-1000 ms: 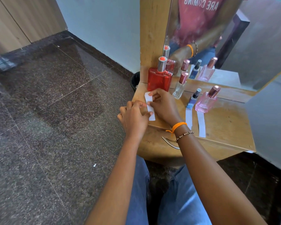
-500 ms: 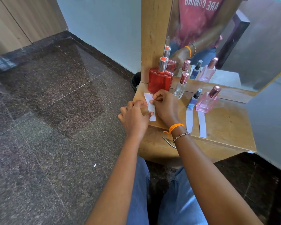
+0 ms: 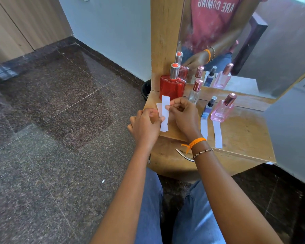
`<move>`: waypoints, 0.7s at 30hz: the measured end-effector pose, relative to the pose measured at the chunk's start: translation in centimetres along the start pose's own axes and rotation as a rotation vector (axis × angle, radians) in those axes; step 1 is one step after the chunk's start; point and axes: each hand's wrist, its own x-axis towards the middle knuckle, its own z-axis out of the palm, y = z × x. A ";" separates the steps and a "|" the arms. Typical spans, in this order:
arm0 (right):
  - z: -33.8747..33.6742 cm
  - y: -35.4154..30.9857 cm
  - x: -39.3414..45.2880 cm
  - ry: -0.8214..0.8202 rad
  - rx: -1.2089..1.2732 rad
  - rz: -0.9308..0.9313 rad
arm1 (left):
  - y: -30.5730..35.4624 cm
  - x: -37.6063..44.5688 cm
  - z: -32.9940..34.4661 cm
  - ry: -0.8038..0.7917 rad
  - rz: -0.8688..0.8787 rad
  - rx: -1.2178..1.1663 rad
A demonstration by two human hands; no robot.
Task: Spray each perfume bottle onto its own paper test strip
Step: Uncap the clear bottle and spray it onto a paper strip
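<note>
Left hand (image 3: 145, 126) and right hand (image 3: 181, 114) meet over the near-left part of the worktop (image 3: 245, 131). A second ago they pinched what looked like one white slip; now two paper strips (image 3: 164, 113) show, fanned apart at the top. Each hand's grip is a fingertip pinch on the paper, the left at the strips' left edge, the right at their right edge.

Judgement: the stuck strips are being peeled apart, so the two bottles without paper can each get one.

Just right of the hands, two laid strips (image 3: 217, 134) lie flat on the worktop, one in front of the small blue bottle (image 3: 208, 108), one in front of the pink bottle (image 3: 223, 109).

Farther back, the red bottle (image 3: 173, 85) and the slim clear bottle (image 3: 195, 91) stand by the mirror (image 3: 280, 50), with no strip laid before them. No bottle is held; spraying not yet begun.
</note>
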 end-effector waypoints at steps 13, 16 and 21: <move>-3.3 0.6 -3.2 0.102 -0.483 -0.012 | 1.6 -2.9 1.8 -0.048 0.252 -0.035; -3.6 0.3 -3.6 0.079 -0.567 -0.057 | 1.6 -3.3 2.4 -0.073 0.289 0.082; -4.7 -2.7 -2.4 0.267 -0.560 -0.276 | 1.8 -3.3 2.8 -0.102 0.292 0.144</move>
